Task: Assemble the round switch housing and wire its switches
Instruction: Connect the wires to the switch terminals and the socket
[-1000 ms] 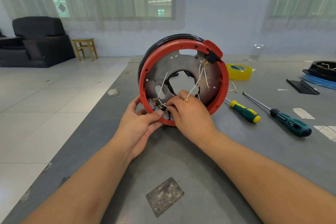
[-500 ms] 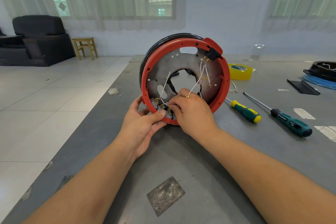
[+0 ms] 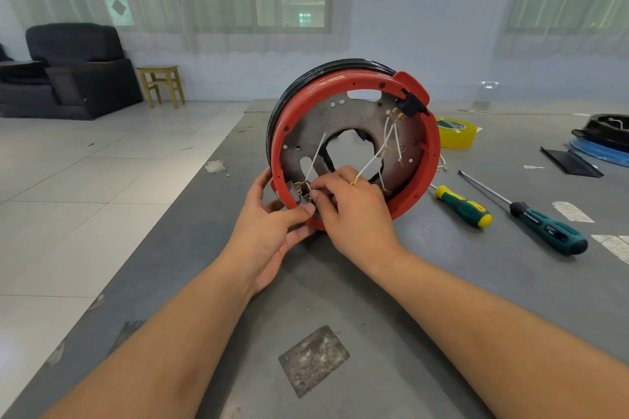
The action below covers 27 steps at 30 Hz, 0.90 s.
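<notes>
Round housing (image 3: 354, 146) upright on table (image 3: 442, 282); left hand (image 3: 269, 231) grips lower rim; right hand (image 3: 354, 211) pinches white wire (image 3: 315, 160) at switch (image 3: 301, 192); steady rim, push connector straight on.

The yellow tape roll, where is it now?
In the head view, the tape roll lies on the table at the right, just behind the red housing and beyond the two screwdrivers.
</notes>
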Tool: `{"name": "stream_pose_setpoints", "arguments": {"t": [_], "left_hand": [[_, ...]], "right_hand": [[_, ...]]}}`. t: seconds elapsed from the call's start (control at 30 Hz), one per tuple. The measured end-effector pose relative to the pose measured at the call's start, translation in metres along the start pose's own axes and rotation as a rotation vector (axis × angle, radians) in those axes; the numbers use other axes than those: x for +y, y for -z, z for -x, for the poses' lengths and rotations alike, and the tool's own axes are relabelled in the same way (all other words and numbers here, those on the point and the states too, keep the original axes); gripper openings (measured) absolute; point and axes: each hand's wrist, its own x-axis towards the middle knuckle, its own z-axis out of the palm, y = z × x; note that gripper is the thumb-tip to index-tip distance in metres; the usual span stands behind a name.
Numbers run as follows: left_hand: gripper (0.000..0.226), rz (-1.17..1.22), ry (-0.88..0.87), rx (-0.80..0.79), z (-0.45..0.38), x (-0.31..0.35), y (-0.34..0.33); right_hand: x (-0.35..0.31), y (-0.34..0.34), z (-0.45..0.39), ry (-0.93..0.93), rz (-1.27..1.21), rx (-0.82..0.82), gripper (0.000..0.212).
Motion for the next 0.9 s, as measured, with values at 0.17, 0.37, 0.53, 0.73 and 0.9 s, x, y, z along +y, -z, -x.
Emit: {"name": "stream_pose_setpoints", "arguments": {"t": [0.17,0.37,0.53,0.73,0.9], "left_hand": [[0.065,0.005,0.081,-0.044,-0.004,0.008,0.004],[0.064,-0.038,0.094,-0.009,-0.006,0.016,0.009],[0.061,-0.04,0.071,0.034,-0.006,0.018,0.009],[0.056,-0.062,0.06,0.051,-0.004,0.018,0.007],[0.051,-0.088,0.044,0.058,-0.002,0.019,0.005]], "right_hand": [[0.002,0.002,-0.002,0.022,0.046,0.002,0.015],[0.004,0.004,-0.002,0.057,0.139,-0.03,0.018],[0.005,0.004,-0.002,0.064,0.155,-0.04,0.019],[0.005,0.005,-0.003,0.073,0.195,-0.048,0.02],[0.006,0.004,-0.005,0.09,0.215,-0.045,0.015]]}}
